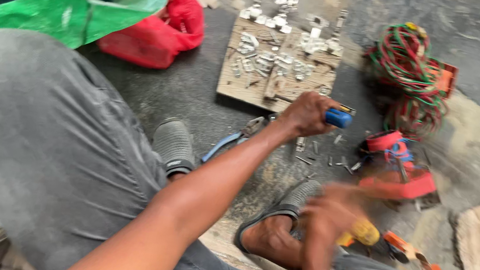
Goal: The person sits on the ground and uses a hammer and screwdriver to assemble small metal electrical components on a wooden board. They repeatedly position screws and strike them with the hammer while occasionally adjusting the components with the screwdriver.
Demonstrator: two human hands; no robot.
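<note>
Head view: two hands (pixel 306 114), one blue-handled tool (pixel 338 118)

Right hand (pixel 334 211) blurred, perhaps empty

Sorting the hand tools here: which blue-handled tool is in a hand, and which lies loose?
The short blue-handled tool is gripped in the left hand beside the wooden board. The blue-handled pliers lie untouched on the grey floor between the sandals.

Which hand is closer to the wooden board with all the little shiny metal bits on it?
The left hand, probably. It grips a blue-handled tool right at the wooden board's near edge. The right hand is blurred and lower, near the person's foot.
</note>
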